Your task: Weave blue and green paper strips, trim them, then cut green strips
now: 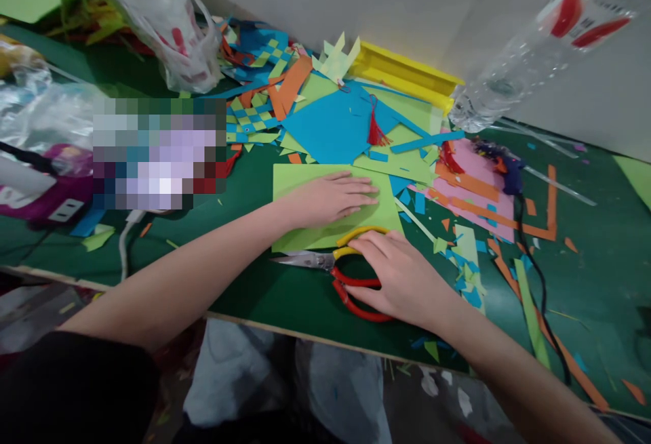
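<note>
My left hand [330,198] lies flat, fingers stretched out, on a light green sheet of paper [300,232] on the dark green table. Nothing is gripped in it. My right hand [391,271] is closed around the handles of a pair of scissors [310,261], one handle yellow and the other red. The blades point left and look closed, along the near edge of the sheet. Some of my right fingertips are hidden behind the handles.
Behind the sheet lie blue paper [320,125], woven paper strips and a red tassel [375,129]. A yellow tray [407,74] and a tilted plastic bottle [523,64] rest near the wall. Right of my hand are pink paper [472,179], scraps and a black cable [542,274].
</note>
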The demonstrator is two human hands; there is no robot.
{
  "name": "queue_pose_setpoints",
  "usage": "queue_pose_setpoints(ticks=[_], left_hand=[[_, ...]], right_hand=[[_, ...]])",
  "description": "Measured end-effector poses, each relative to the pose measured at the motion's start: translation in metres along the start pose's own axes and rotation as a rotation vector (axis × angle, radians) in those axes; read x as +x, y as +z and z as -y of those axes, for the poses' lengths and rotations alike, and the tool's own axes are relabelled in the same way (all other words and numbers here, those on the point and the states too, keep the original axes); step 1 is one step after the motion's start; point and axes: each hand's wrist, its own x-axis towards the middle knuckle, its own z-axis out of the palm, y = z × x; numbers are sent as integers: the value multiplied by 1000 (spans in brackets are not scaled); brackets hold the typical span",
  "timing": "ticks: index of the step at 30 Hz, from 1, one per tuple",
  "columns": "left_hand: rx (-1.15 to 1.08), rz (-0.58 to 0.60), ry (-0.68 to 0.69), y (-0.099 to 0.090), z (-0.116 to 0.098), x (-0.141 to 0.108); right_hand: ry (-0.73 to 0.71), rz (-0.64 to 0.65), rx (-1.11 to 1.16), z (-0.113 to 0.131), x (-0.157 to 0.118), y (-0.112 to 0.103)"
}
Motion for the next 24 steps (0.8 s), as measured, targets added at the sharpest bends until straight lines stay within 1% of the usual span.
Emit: queue_pose_setpoints(ticks=[7,12,15,17,19,21,23,24], left_hand=[[-11,-10,-10,0,0,0],[-83,-31,-8,-1,0,1],[-213,-116,16,-1,2,-1],[-304,-225,-4,-4,3,-3],[-342,-357,-100,-10,6,-7],[-321,-465,-262,-18,8,-11],[-281,-535,-415,-25,9,-15],[-248,-540,-469,-29,9,-17]], right_hand=[[-13,13,2,0,-2,-3],[1,49,97,-8,-11,-9],[20,63,184,-24,-22,-22],[65,63,212,-40,-32,-33],[137,44,209,-59,-42,-45],[257,-12,199,-77,-50,-56],[371,-79,212,-90,-53,-63],[442,-157,194,-96,-51,-64]])
